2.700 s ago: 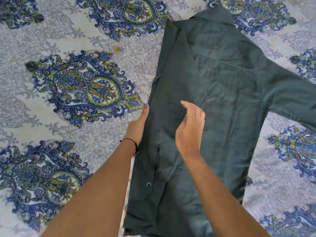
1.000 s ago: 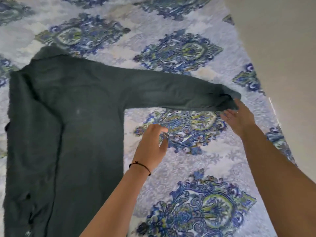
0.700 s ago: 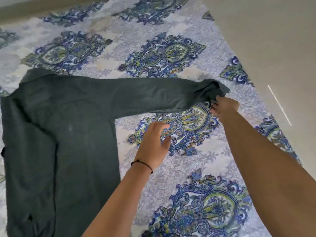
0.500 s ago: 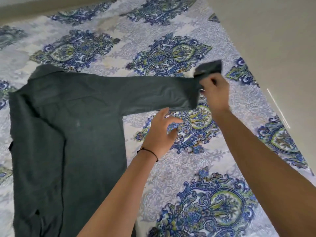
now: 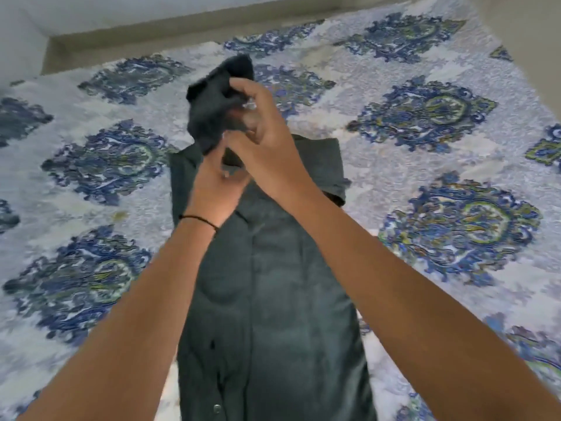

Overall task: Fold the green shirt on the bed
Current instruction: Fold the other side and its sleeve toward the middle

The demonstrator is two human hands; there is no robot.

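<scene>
The bed (image 5: pixel 91 189) fills the view, its pale cover printed with blue and green medallions, and a plain wall strip runs along the far edge at the upper left. On the left part of the cover only the pattern shows, somewhat blurred.

The shirt (image 5: pixel 273 299), dark green, lies lengthwise down the middle of the bed, from near the lower edge of the view up to just past the centre. It looks narrowed into a long panel, with a vertical seam or fold line running down it and a small snap near the bottom.

The left hand (image 5: pixel 212 189), a thin black band (image 5: pixel 198 220) on its wrist, is raised over the upper end of the shirt. Its fingers are closed on green cloth that rises from the shirt.

Above it, a bunched cuff (image 5: pixel 212 104) of the same cloth stands lifted off the bed, crumpled and blurred.

The right hand (image 5: pixel 264 141) sits just beside and partly over the left, touching it. Its fingers are curled into the bunched cloth, gripping it.

To the right of the hands, a folded edge of the shirt (image 5: pixel 331 168) lies flat on the cover. Further right there is more patterned cover, and a plain wall at the upper right corner.
</scene>
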